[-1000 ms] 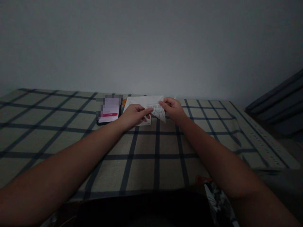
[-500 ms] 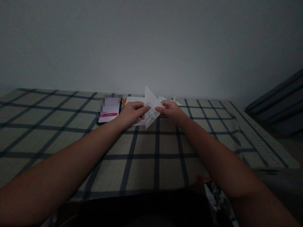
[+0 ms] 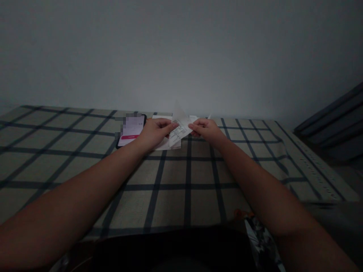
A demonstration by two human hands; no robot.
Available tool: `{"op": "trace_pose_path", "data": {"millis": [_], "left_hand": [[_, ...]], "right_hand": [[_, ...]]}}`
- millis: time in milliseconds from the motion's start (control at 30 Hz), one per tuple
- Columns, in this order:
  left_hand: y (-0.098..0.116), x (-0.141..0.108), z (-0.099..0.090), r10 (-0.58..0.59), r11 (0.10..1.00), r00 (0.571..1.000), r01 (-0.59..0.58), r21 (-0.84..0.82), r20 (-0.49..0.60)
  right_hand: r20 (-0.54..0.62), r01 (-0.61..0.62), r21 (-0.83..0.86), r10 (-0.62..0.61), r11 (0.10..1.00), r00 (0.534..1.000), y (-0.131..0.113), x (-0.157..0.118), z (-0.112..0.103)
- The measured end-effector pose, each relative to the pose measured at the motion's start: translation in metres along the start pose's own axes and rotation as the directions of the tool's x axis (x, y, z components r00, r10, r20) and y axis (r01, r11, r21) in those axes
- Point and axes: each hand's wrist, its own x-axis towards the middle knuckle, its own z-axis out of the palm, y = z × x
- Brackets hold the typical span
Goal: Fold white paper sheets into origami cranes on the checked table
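Note:
A folded white paper point(image 3: 180, 130) with dark print on its lower part is held up above the checked cloth, its pointed top blurred. The thumb and fingers of my left hand point(image 3: 157, 132) pinch its left side. At its right corner, my right hand point(image 3: 205, 130) grips it between thumb and fingertips. Other white sheets point(image 3: 163, 146) lie on the cloth under and behind my left hand. Just left of that hand lies a phone point(image 3: 132, 128) with a lit screen and a pink bar, partly pixelated.
The checked cloth point(image 3: 172, 172) covers the table up to a plain grey wall point(image 3: 181, 53). More white paper point(image 3: 212, 121) lies behind my right hand. Dark striped fabric point(image 3: 337, 124) is at the right. A patterned item point(image 3: 262, 241) and something orange sit near the front edge.
The folded paper has tilted and shifted slightly left. My right thumb has moved off its printed middle to its right corner, and my left hand has moved slightly left.

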Motion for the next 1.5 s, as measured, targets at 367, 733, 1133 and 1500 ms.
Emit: {"op": "trace_pose_path", "data": {"millis": [367, 733, 1133, 1500], "left_hand": [[0.006, -0.0018, 0.0033, -0.196, 0.971, 0.967, 0.215, -0.107, 0.161], [0.0007, 0.0002, 0.0046, -0.179, 0.952, 0.946, 0.236, -0.195, 0.271], [0.0015, 0.0015, 0.0047, -0.114, 0.946, 0.95, 0.193, -0.261, 0.291], [-0.0026, -0.0003, 0.0031, 0.102, 0.988, 0.993, -0.108, 0.107, 0.06]], "right_hand": [[-0.145, -0.007, 0.07, 0.017, 0.998, 0.989, 0.0001, 0.0008, -0.0015], [-0.249, -0.008, 0.113, 0.036, 0.994, 0.968, 0.0005, 0.0032, 0.0008], [-0.312, -0.016, 0.225, 0.087, 0.974, 0.946, 0.0039, 0.0061, -0.0042], [-0.256, 0.056, 0.183, -0.008, 0.981, 0.967, -0.0042, 0.0027, -0.0024]]}}
